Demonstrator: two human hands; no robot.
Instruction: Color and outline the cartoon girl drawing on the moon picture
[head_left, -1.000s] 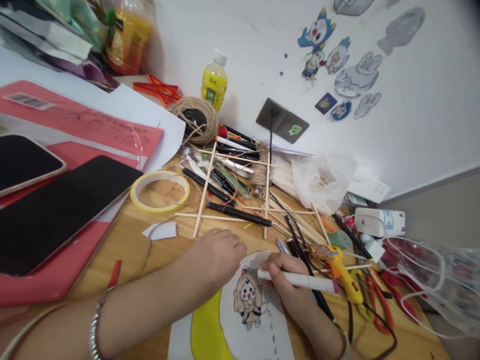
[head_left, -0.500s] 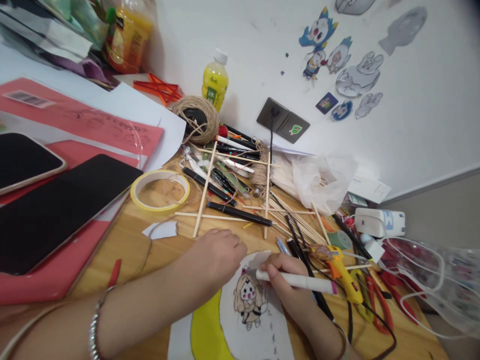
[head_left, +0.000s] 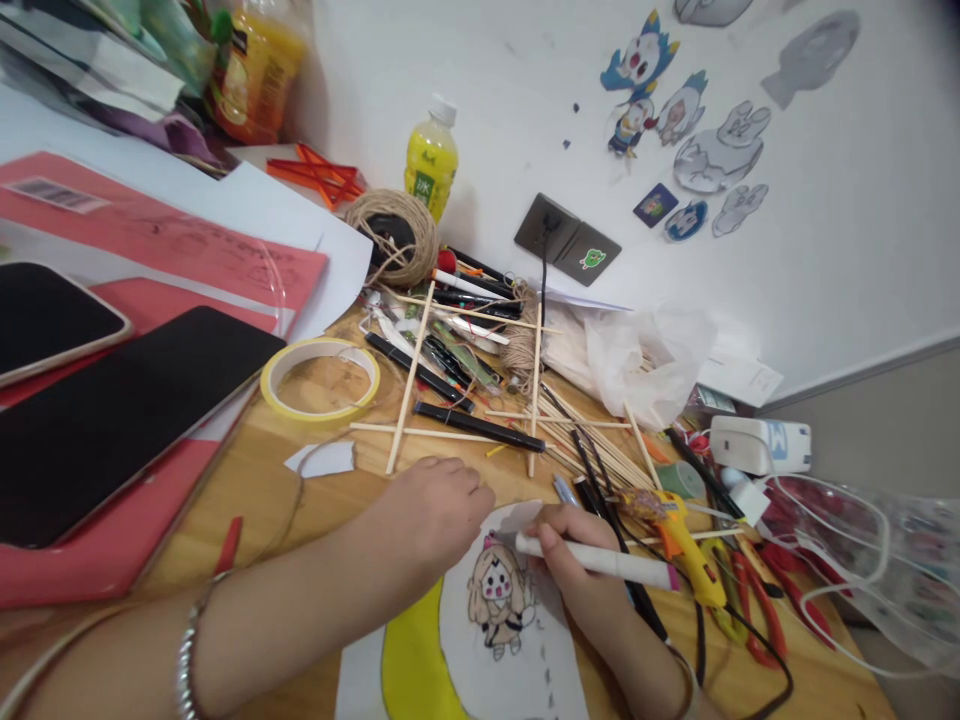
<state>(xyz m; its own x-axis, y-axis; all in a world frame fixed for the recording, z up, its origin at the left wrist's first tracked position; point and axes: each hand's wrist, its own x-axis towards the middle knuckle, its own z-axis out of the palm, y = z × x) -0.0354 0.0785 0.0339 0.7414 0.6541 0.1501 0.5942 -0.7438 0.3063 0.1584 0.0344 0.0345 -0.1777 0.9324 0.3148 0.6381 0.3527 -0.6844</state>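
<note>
Marker (head_left: 607, 565) is gripped in the right hand (head_left: 574, 580), long axis lying left-right, tip pointed left at the head of the drawn figure (head_left: 496, 598). Paper sheet (head_left: 540, 680) is pinned flat on the surface (head_left: 255, 485) by the curled left hand (head_left: 435, 510), just left of the tip.

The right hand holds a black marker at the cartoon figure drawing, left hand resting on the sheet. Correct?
No: in the head view the marker in the right hand is white with a pink end, not black. The rest holds.
</note>
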